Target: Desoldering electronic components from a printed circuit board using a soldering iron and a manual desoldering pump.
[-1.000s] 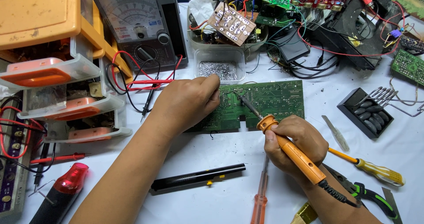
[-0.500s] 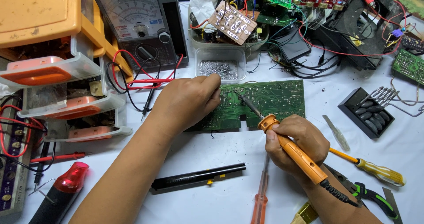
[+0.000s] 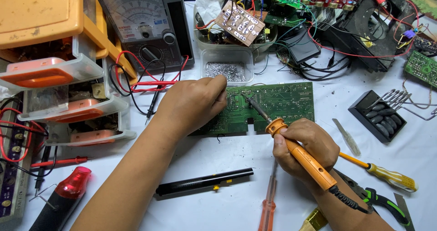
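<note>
Change since earlier frame: almost nothing is moving; both hands and the iron are staying in the same places as half a second before.
Right hand: the right hand (image 3: 306,150) is closing fully around the orange handle of the soldering iron (image 3: 296,154), holding it like a pen, and is resting on the white table (image 3: 209,167) near the near edge of the board.
Soldering iron: it is pointing to the far left, and its dark tip is touching the green circuit board (image 3: 282,104) near the middle of the board.
Left hand: the left hand (image 3: 193,104) is lying on the left end of the circuit board with fingers curled down; I cannot tell if it is pinching something under the fingers.
Circuit board: it is lying flat on the table, between the two hands, just near a clear box of small metal parts (image 3: 227,69).
Far left: an analog multimeter (image 3: 143,24) is standing with its red and black leads going toward the left hand.
Near side: a black pen-shaped tool (image 3: 205,182) and a red screwdriver (image 3: 269,199) are lying on the table.
Right: a yellow screwdriver (image 3: 382,172) is lying just beside the right hand.
</note>
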